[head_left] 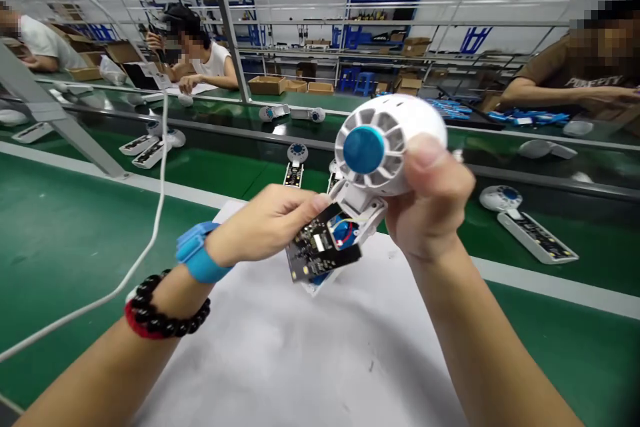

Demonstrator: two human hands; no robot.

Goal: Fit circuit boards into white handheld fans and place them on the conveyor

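The handheld fan (387, 147) sits above the mat (310, 347), held between the left hand (265, 223) and the right hand (430, 203), its circuit board (320, 250) hanging below. Beyond lies the conveyor belt (225, 170) carrying more fans (525, 220). A cable (150, 240) hangs at left.

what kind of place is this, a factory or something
Most likely an electronics assembly line in a factory. The left hand pinches a black circuit board on a white handheld fan held by the right hand. More half-built fans lie along a green conveyor belt, with other seated workers beyond.
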